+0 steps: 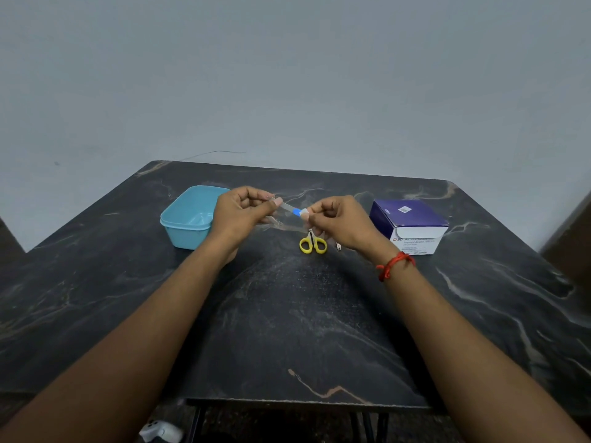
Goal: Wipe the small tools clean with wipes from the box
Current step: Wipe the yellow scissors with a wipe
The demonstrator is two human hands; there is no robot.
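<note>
My left hand (pixel 238 212) pinches one end of a thin metal tool (pixel 287 206), held in the air above the dark marble table (pixel 287 314). At the tool's other end, my right hand (pixel 339 222) pinches a small blue and white wipe (pixel 300 212) around it. Below the hands, yellow-handled scissors (pixel 312 243) lie on the table. Beside them a small metal tool (pixel 338 247) peeks out from under my right hand. The purple and white wipe box (pixel 412 227) stands to the right, its flap open.
A light blue plastic tub (pixel 188 219) sits left of my left hand. The grey wall rises behind the table's far edge. A white object (pixel 160 431) lies on the floor below the near edge.
</note>
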